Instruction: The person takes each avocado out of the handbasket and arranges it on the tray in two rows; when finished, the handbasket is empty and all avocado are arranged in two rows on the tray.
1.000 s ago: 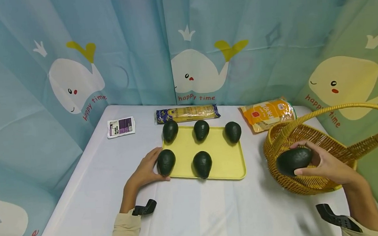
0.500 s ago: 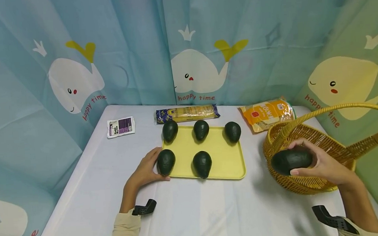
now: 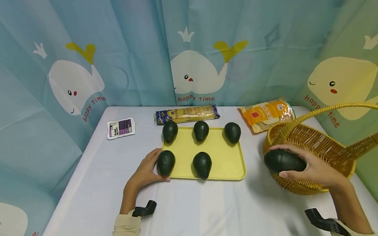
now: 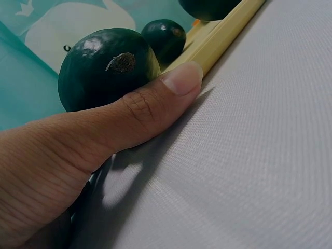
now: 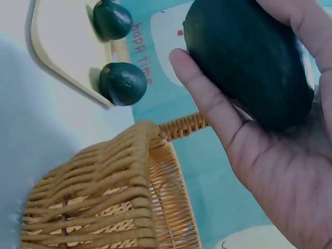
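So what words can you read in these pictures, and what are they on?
"happy time": red letters under each whale on the blue whale-print curtain.
Small purple-and-white packet: print too small to read.
Long blue-and-yellow packet: lettering blurred.
Orange plastic bag: red logo and white characters, unreadable.

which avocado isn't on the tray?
The avocado gripped in the right hand, over the wicker basket rim. The other five sit on the yellow tray.

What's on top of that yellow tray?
Five dark avocados sit on the yellow tray: three at the back, two in front. The left hand touches the front-left one.
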`<state>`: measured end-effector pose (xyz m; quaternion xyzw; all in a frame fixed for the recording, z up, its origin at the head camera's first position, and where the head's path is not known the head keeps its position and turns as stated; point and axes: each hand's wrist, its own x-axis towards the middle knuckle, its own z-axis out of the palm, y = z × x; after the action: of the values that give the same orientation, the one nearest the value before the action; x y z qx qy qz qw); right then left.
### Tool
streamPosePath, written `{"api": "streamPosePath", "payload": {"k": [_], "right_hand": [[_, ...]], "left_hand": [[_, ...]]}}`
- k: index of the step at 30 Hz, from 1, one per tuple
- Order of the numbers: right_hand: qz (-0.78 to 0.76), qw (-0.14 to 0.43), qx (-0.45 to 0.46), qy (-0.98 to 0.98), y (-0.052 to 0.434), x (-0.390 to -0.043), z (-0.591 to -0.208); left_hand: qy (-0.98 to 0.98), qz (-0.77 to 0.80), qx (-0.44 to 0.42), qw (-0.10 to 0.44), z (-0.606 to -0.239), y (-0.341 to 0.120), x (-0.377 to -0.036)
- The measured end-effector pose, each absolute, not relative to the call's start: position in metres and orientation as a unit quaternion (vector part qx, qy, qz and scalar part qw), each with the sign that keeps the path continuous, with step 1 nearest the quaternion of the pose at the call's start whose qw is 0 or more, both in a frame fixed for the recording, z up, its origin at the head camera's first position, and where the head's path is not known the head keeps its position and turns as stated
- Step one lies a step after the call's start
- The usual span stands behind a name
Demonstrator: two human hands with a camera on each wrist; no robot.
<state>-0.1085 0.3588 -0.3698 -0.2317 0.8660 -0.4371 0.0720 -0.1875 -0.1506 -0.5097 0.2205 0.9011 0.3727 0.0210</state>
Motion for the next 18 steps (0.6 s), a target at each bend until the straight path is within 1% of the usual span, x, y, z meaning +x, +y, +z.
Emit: {"api": "streamPosePath", "payload": {"k": [6, 13, 18], "right_hand": [[-0.443, 0.060, -0.231, 0.864, 0.351, -0.108, -0.375], [-0.464, 0.086, -0.227, 0.852, 0.334, -0.107, -0.386], [-0.458, 0.085, -0.222, 0.856, 0.321, -0.110, -0.394]], "left_hand": [[0.901, 0.375, 0.216, 0.022, -0.507, -0.150, -0.187], [0.903, 0.374, 0.211, 0.028, -0.511, -0.149, -0.186], [0.903, 0.373, 0.213, 0.027, -0.510, -0.149, -0.186]]}}
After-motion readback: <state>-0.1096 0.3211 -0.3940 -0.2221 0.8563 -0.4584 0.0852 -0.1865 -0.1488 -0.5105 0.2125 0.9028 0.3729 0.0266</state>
